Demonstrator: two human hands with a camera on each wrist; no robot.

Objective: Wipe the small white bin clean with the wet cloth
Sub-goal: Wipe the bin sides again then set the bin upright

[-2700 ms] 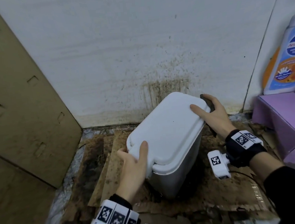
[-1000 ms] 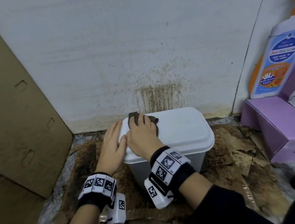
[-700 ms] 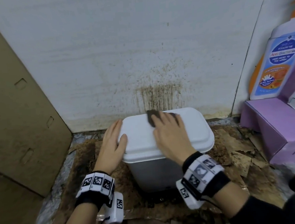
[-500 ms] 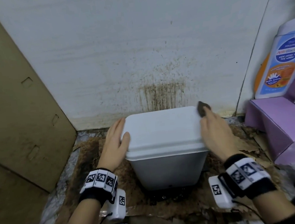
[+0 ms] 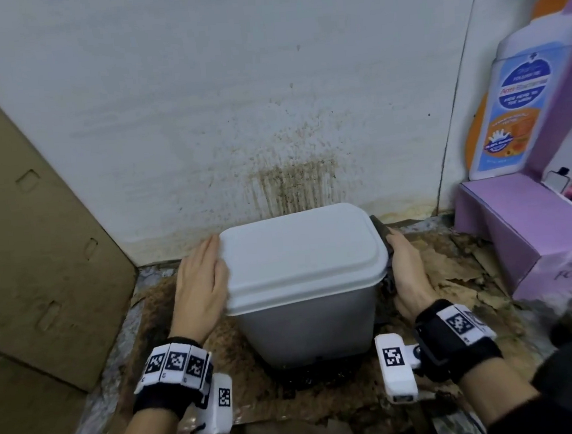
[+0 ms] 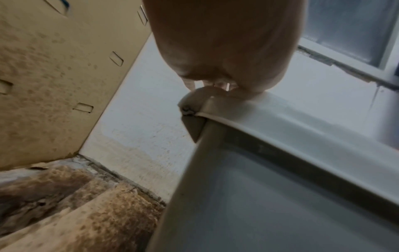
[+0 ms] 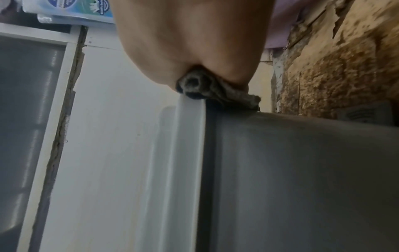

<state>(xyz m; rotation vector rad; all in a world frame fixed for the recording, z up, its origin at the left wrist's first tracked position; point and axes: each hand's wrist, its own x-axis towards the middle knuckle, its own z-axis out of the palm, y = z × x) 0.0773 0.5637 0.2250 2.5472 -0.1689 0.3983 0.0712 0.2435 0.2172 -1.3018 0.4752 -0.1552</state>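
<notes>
The small white bin point(image 5: 301, 253) stands upright, lid shut, on soiled cardboard in front of a stained wall. My left hand point(image 5: 202, 281) lies flat with straight fingers against the lid's left edge; in the left wrist view the left hand point(image 6: 226, 51) touches the lid's corner on the bin point(image 6: 280, 187). My right hand point(image 5: 406, 269) presses the dark wet cloth point(image 5: 380, 231) against the bin's right side, just under the lid's rim. In the right wrist view the cloth point(image 7: 215, 92) is bunched between the right hand point(image 7: 190, 42) and the bin point(image 7: 302, 170).
A large cardboard sheet point(image 5: 34, 253) leans at the left. A purple box point(image 5: 525, 228) stands at the right, with a big bottle point(image 5: 515, 106) behind it. The wall point(image 5: 292, 182) behind the bin has brown splatter. Torn, dirty cardboard point(image 5: 453, 272) covers the floor.
My right hand slid the cloth across the lid from left to right, then down onto the bin's right side. The left hand stayed at the lid's left edge.
</notes>
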